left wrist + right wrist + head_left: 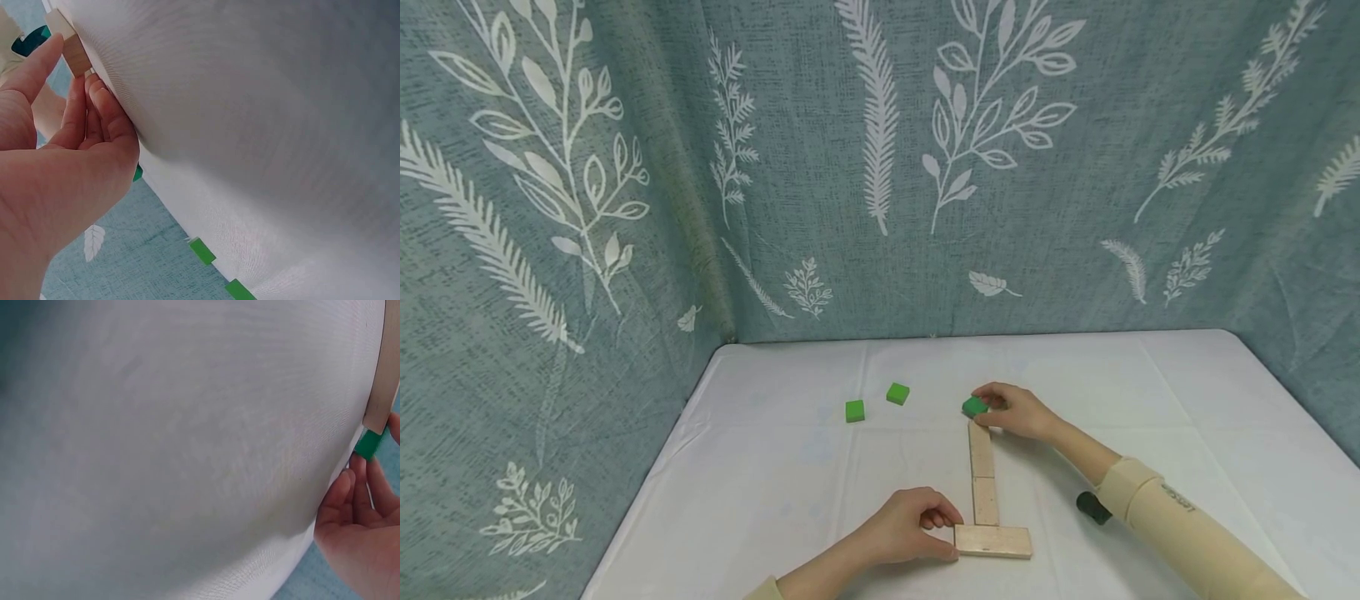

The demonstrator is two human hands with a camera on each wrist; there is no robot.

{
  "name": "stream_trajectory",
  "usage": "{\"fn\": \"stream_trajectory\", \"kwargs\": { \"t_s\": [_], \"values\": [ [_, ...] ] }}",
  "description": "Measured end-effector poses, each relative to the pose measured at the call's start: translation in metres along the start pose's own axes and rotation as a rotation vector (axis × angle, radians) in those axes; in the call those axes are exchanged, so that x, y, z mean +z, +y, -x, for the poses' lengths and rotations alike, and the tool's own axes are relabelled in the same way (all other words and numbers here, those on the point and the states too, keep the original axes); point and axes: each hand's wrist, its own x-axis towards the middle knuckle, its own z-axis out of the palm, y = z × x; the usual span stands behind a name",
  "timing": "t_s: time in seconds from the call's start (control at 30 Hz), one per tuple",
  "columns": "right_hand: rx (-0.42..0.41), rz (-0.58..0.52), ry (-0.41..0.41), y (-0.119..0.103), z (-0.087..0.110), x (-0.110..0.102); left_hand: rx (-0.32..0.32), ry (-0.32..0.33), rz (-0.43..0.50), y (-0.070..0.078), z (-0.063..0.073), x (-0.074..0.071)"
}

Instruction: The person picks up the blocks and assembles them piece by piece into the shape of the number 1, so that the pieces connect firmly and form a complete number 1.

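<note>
In the head view my left hand (904, 527) pinches the left end of a pale wooden block (994, 542) lying crosswise at the near end of a row. Two more wooden blocks, a near one (986, 502) and a far one (981, 450), run end to end away from it. At the row's far tip, my right hand (1017, 412) holds a dark green block (973, 406) between thumb and fingers. The left wrist view shows thumb and fingertips on the wooden block's end (76, 57). Seen from the right wrist, the green block (369, 445) meets the wood's end.
Two bright green blocks, one (854, 411) further left and one (898, 393) further back, lie left of the row. A dark green cylinder (1093, 507) lies beside the right sleeve (1187, 525). The white-covered table (775, 467) ends at a leaf-patterned curtain (820, 167).
</note>
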Motion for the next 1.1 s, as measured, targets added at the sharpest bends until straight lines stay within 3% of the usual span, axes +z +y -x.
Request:
{"fn": "stream_trajectory", "kwargs": {
  "t_s": [1.1],
  "values": [
    [-0.014,-0.007,-0.020,0.0041,-0.0010,-0.0002,-0.015,-0.002,-0.016,0.0005,-0.0008,0.0010]
  ]
}}
